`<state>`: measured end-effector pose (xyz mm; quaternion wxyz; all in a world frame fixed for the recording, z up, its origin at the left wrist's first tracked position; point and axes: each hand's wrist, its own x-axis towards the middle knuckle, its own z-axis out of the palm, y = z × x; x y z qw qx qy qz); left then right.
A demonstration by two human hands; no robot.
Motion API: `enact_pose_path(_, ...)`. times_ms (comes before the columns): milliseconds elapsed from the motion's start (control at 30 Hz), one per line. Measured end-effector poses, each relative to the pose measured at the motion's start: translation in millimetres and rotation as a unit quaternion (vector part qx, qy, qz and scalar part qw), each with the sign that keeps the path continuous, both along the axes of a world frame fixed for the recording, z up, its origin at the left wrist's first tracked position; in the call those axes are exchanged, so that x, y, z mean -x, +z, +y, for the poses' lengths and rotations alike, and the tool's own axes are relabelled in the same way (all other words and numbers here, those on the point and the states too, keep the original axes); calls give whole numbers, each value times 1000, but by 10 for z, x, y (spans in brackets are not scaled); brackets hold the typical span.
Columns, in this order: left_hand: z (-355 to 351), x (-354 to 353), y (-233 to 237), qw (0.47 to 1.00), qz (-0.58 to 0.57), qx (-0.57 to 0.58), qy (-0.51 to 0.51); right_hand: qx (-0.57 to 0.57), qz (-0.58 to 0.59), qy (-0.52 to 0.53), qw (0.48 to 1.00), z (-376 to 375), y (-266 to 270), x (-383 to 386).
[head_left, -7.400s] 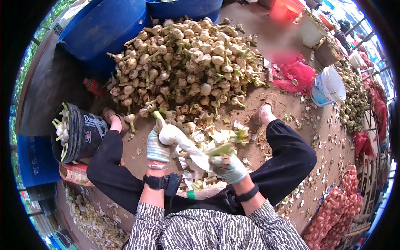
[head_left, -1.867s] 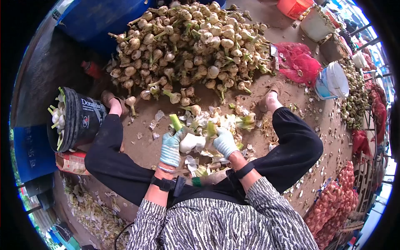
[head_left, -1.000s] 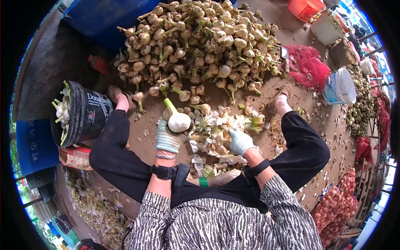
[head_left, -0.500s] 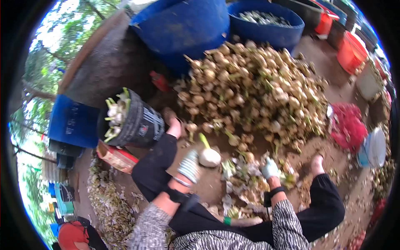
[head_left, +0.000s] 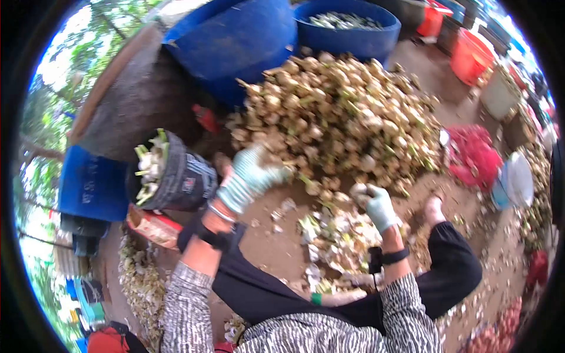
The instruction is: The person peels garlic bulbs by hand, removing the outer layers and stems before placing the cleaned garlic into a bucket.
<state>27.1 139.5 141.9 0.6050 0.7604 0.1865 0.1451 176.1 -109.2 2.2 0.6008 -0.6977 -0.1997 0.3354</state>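
Observation:
My left hand, in a striped glove, reaches to the near left edge of a large pile of garlic bulbs with dry brown skins. Its thumb stands apart from the fingers, which are smeared by motion; no bulb shows in it. Gloved too, my right hand is held just in front of the pile with its fingers curled closed. What they grip is hidden; a pale bulb shows beside the fingertips. Loose peelings lie on the ground below. On the left, a black bucket lies tilted with peeled, green-stemmed garlic in its mouth.
Behind the pile stand a big blue tub and a lower blue tub with small pale pieces inside. A red net sack and a white bucket are at the right. My legs are bent on both sides of the peelings.
My left hand has moved forward to the pile, and the white peeled bulb it had is out of it. My right hand has risen from the peelings towards the pile. The view has shifted slightly.

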Motion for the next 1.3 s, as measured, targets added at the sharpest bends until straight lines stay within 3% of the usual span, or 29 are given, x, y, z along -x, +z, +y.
enact_pose_path(67, -586, -16, -653, 980, 29, -181, -75, -72, 106, 19, 992, -62, 488, 123)
enact_pose_path(133, -1051, -17, -821, 984, 19, -143, -109, -100, 131, 26, 986, -146, 594, 221)
enact_pose_path(233, -1395, 39, -893, 998, 40, 10, -48, -135, 255, -27, 957, -275, 658, 370)
enact_pose_path(267, -1438, 63, -906, 995, 47, 75, -35, -194, 315, -37, 928, -316, 529, 418)
enact_pose_path(333, -1500, 88, -889, 991, 68, 111, -27, -247, 335, -81, 906, -324, 447, 567)
enact_pose_path(367, -1525, 106, -908, 995, 52, 82, -15, -228, 339, -70, 910, -380, 288, 603)
enact_pose_path(400, -1539, 119, -931, 998, 36, 53, -2, -188, 288, -90, 935, -369, 200, 668)
enact_pose_path(433, -1537, 128, -953, 998, 37, -45, -11, -172, 237, -116, 949, -342, 138, 778)
enact_pose_path(467, -1551, 154, -973, 998, 38, -43, -12, -154, 185, -142, 960, -317, 85, 874)
enact_pose_path(500, -1562, 172, -978, 994, 50, -97, -14, 12, 95, -92, 991, -277, 405, 866)
enact_pose_path(533, -1571, 184, -981, 986, 62, -152, -17, -4, 122, -87, 989, -254, 388, 878)
enact_pose_path(600, -1586, 205, -1010, 989, 55, -135, -6, -63, 168, -92, 979, -225, 421, 929)
enact_pose_path(733, -1576, 324, -1110, 995, 54, -85, -8, -129, 291, -93, 943, -227, 240, 995)
enact_pose_path(800, -1576, 378, -1146, 994, 111, -20, -1, -165, 351, -55, 920, -243, 204, 1034)
enact_pose_path(867, -1567, 417, -1167, 995, 96, -11, 9, -169, 353, -35, 920, -247, 188, 1055)
enact_pose_path(933, -1570, 436, -1139, 995, 76, -56, 12, -106, 286, -30, 952, -210, 216, 1082)
enact_pose_path(1000, -1575, 471, -1122, 988, 91, -121, -9, -119, 283, -34, 951, -165, 197, 1108)
enact_pose_path(1067, -1561, 502, -1132, 989, 123, 80, 4, -130, 363, -33, 922, -163, 195, 1118)
enact_pose_path(1200, -1567, 552, -1158, 985, 149, 79, -19, -199, 457, -27, 867, -263, 131, 1148)
enact_pose_path(1300, -1578, 548, -1185, 976, 145, 160, -15, -175, 466, -44, 866, -329, 122, 1152)
